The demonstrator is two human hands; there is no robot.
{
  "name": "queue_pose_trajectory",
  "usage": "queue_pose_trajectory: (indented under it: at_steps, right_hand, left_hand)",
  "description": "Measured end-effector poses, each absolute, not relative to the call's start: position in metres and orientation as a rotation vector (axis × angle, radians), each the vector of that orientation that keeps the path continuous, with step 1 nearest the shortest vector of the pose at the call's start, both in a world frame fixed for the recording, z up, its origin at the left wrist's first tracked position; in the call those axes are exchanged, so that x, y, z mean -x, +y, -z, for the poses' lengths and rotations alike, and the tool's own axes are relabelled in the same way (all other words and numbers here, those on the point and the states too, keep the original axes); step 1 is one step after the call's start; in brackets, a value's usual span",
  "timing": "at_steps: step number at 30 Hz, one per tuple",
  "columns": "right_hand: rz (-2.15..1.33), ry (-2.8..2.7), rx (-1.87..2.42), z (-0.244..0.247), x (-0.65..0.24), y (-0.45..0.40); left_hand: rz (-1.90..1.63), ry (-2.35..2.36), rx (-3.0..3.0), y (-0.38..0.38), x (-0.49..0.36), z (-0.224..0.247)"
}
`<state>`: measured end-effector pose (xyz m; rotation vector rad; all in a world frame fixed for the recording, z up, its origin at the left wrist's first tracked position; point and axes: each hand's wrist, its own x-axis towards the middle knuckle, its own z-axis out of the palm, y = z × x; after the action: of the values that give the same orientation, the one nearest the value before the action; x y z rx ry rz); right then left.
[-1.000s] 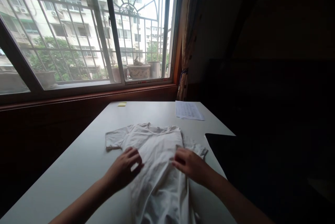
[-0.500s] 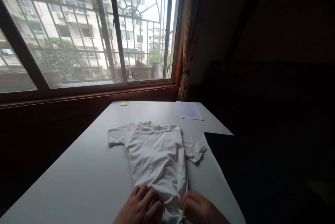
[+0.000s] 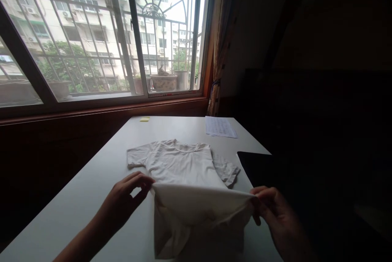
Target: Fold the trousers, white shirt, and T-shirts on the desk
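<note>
A white T-shirt [image 3: 185, 168] lies on the white table [image 3: 101, 188], collar toward the window and sleeves spread to both sides. Its lower part is lifted off the tabletop and stretched wide between my hands, with the hem end hanging toward me. My left hand [image 3: 122, 196] pinches the cloth at its left edge, between thumb and fingers. At the right edge, my right hand [image 3: 272, 209] grips the cloth; its fingertips are partly in shadow.
Printed papers [image 3: 221, 127] and a yellow sticky note [image 3: 145, 119] lie at the table's far end. A dark flat item [image 3: 257, 168] rests along the right edge. Beyond stand a barred window and a tied curtain [image 3: 216, 90].
Both hands have moved up and apart, lifting and spreading the lower part of the shirt, which lay bunched near the front. The view has shifted slightly.
</note>
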<state>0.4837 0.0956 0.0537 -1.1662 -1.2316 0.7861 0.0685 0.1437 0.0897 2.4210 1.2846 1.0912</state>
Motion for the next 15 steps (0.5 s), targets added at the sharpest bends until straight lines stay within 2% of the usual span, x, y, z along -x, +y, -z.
queue_pose_trajectory:
  at_steps: [5, 9, 13, 15]
  right_hand:
    - [-0.62, -1.351, 1.287, -0.044, -0.483, 0.105]
    - [-0.442, -1.497, 1.334, -0.024, -0.482, 0.11]
    - [-0.087, -1.609, 1.41, -0.015, -0.483, 0.101]
    - [-0.071, -1.743, 1.437, -0.017, -0.483, 0.09]
  left_hand:
    - [-1.142, 1.337, -2.419, 0.137, -0.072, -0.077]
    - [-0.882, 1.207, -2.526, 0.107, -0.102, -0.054]
    - [-0.625, 1.05, -2.839, 0.089, -0.121, -0.023]
    - [-0.582, 1.065, -2.926, 0.088, -0.121, -0.006]
